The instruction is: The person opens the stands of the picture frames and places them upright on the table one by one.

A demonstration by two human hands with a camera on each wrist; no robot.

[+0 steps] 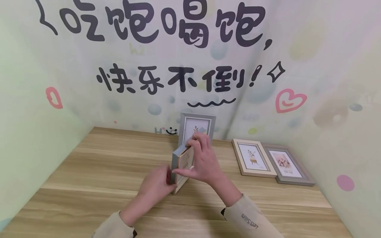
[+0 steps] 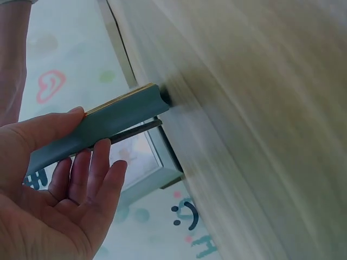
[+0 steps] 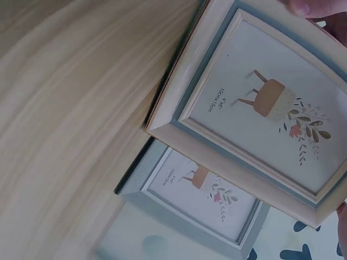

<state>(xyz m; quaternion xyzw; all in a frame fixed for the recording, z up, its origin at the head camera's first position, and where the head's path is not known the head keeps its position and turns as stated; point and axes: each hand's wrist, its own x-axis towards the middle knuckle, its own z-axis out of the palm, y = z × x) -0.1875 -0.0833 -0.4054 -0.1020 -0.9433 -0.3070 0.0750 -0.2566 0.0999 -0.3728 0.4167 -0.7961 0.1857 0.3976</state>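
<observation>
Both hands hold a photo frame (image 3: 190, 97) with a cream face and blue-grey edges, upright on its edge over the table. In the right wrist view its face shows a printed card of a small pot on legs with flowers and leaves. My left hand (image 1: 153, 183) pinches the frame's left side low down; in the left wrist view the thumb (image 2: 57, 127) lies on one face and the fingers on the other. My right hand (image 1: 206, 162) grips it from the right, with fingers over the top and thumb along the side. A blue-grey photo frame (image 1: 182, 129) stands just behind.
To the right lie a cream photo frame (image 1: 257, 175) and a grey-brown photo frame (image 1: 297, 180), side by side on the wooden table (image 1: 98, 165). A light cloth wall (image 1: 119, 105) with black writing and coloured spots rises behind the table's back edge.
</observation>
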